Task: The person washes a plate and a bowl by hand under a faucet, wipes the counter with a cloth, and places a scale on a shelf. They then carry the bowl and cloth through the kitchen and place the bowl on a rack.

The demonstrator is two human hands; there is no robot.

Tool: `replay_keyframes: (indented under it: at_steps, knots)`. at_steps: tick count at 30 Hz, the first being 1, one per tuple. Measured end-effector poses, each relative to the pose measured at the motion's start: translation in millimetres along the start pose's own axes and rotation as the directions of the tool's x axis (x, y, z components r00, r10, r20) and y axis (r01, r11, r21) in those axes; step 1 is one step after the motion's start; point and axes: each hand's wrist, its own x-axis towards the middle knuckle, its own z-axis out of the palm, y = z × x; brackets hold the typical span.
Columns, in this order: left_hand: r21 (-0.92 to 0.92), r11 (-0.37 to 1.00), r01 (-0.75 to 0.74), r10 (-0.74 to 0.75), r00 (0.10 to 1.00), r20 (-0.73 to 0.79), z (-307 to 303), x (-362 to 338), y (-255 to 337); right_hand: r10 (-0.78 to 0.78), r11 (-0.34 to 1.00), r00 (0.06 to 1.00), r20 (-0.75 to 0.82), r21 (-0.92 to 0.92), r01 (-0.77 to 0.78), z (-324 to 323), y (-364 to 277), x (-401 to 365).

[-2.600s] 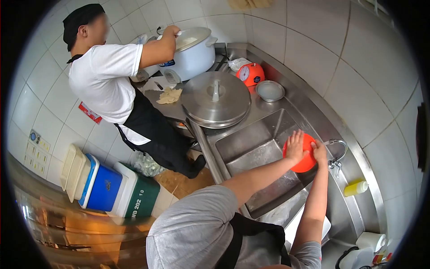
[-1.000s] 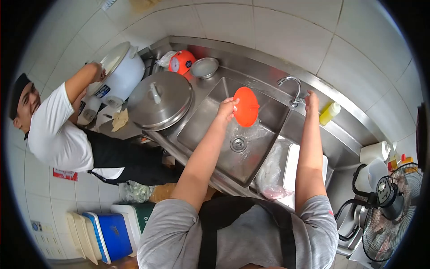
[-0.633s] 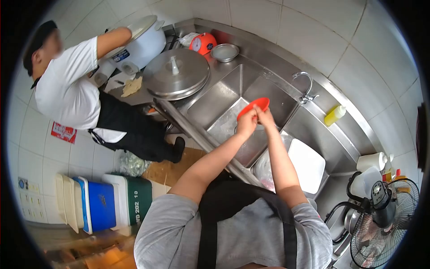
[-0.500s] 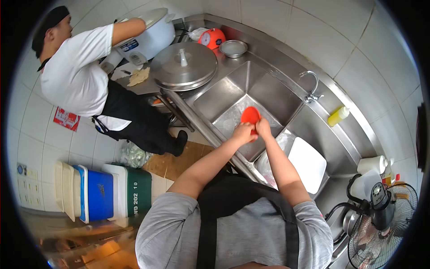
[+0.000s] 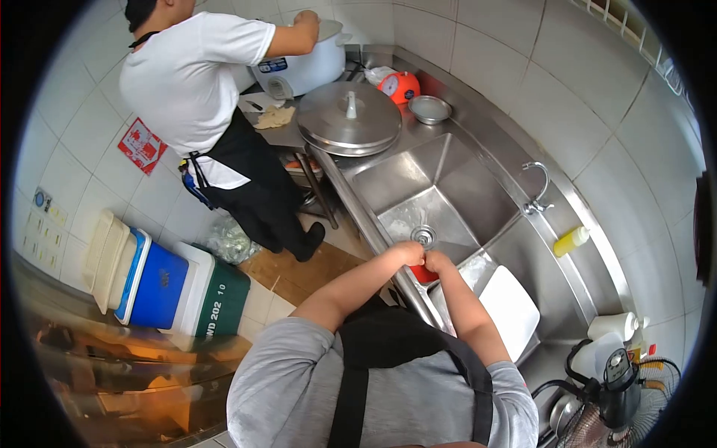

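Note:
Over the near edge of the metal sink [image 5: 478, 196], my left hand [image 5: 408, 253] and my right hand [image 5: 438, 262] are side by side, nearly touching. Both are closed on a red container [image 5: 424, 274], which shows just below them and is partly hidden by the hands. Beyond it lies the round drain [image 5: 423, 237] in the wet basin. A white board or tray [image 5: 509, 312] rests to the right of my right forearm.
A co-worker [image 5: 202, 97] stands at the left by a large white pot [image 5: 314, 66]. On the counter are a big metal lid [image 5: 351, 119], a metal bowl [image 5: 430, 110], an orange scale [image 5: 399, 87], a faucet [image 5: 536, 187] and a yellow bottle [image 5: 571, 242]. A fan [image 5: 620, 388] stands right.
Both hands have drawn nearer to my body with the red container, which now hangs lower and shows less. The drain has come into sight. The view has shifted, and the co-worker's arm is raised higher.

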Motion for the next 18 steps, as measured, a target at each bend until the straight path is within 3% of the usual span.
replay_keyframes:
  at_steps: [2,4,6,18]
  knots:
    - [0.038,0.999,0.006,-0.006,1.0,-0.01,-6.7,-8.8,6.1,-0.04,0.999,0.994,0.105,-0.003,0.04,5.3,4.1,4.6]
    - [0.01,1.0,0.013,-0.013,1.0,-0.003,-6.7,-7.1,6.1,-0.024,0.999,0.995,0.093,-0.033,0.027,-4.3,2.6,-0.6]
    - [0.03,0.999,0.025,-0.024,1.0,-0.01,-3.6,-1.5,5.4,-0.137,0.99,0.987,0.078,-0.025,0.139,-3.3,4.8,-1.7]
    - [0.133,0.99,0.052,-0.051,0.999,-0.014,0.5,-4.5,4.4,-0.034,0.997,0.997,0.068,0.07,0.03,-18.0,-8.8,-14.2]
